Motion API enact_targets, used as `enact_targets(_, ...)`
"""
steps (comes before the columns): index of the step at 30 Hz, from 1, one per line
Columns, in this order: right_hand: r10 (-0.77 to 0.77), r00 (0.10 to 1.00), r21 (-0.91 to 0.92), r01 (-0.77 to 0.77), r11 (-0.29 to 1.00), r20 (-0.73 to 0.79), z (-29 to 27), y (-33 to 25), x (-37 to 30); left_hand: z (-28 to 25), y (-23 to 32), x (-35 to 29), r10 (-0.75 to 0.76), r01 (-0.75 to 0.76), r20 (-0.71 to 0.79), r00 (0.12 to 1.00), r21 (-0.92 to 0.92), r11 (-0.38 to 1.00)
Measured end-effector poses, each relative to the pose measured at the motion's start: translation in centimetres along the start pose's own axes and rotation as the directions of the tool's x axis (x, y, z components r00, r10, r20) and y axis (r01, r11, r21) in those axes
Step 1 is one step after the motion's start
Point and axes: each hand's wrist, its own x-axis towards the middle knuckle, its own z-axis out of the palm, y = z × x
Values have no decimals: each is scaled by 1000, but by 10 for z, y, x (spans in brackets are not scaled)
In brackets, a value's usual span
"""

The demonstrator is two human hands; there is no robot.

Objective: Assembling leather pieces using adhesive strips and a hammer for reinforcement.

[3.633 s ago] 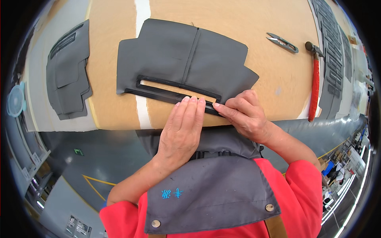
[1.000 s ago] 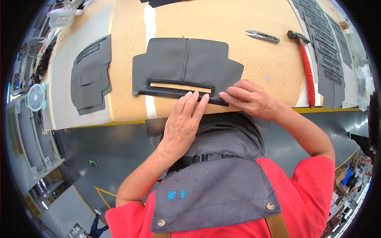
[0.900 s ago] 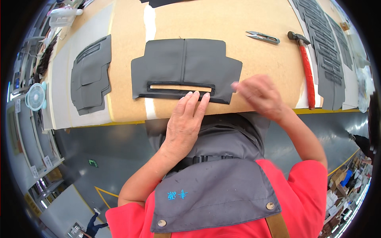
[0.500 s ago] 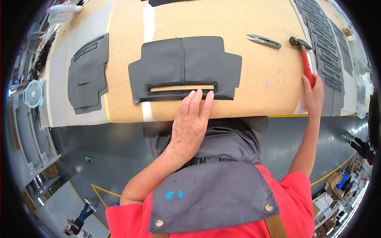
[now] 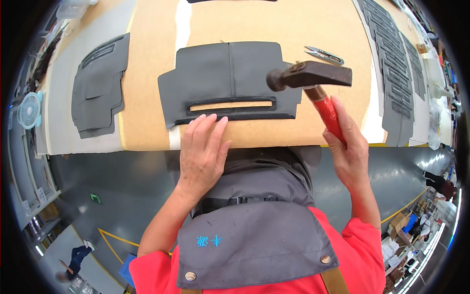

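In front of me a dark grey sheet-material panel lies flat on the tan worktable. It has a seam down its middle, a long slot framed in black near its front, and a black strip along the near edge. My left hand lies with fingers stretched out, fingertips on the panel's near edge below the slot. My right hand grips the red handle of a hammer. The hammer is raised above the table, its dark metal head over the panel's right side and hiding part of it.
Thread snips lie beyond the hammer. A stack of grey panels rests at the left, and rows of slotted grey pieces line the right side. A light blue fan stands at the far left. Another person is in the distance.
My right hand has lifted the hammer off the table and brought it left, over the panel's right side. My left hand has slid left along the panel's near edge.
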Motion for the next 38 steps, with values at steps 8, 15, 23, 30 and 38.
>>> enact_targets(8,-195,974,-309,222,925,116,12,5,-5,14,-14,-10,22,-22,-30,999,-2,1000)
enact_targets(15,-286,931,-317,348,882,226,43,0,13,20,-16,-11,46,-49,-57,997,-42,998)
enact_targets(23,-343,930,-217,366,905,134,43,-5,21,17,-16,-11,54,-56,-56,997,-36,998)
enact_targets(30,-341,939,-63,338,939,-45,47,-12,30,13,-16,-8,83,-84,-64,995,-19,996)
enact_targets(38,79,996,-1,-79,997,34,27,25,19,8,-18,-11,80,-81,-20,997,-53,995)
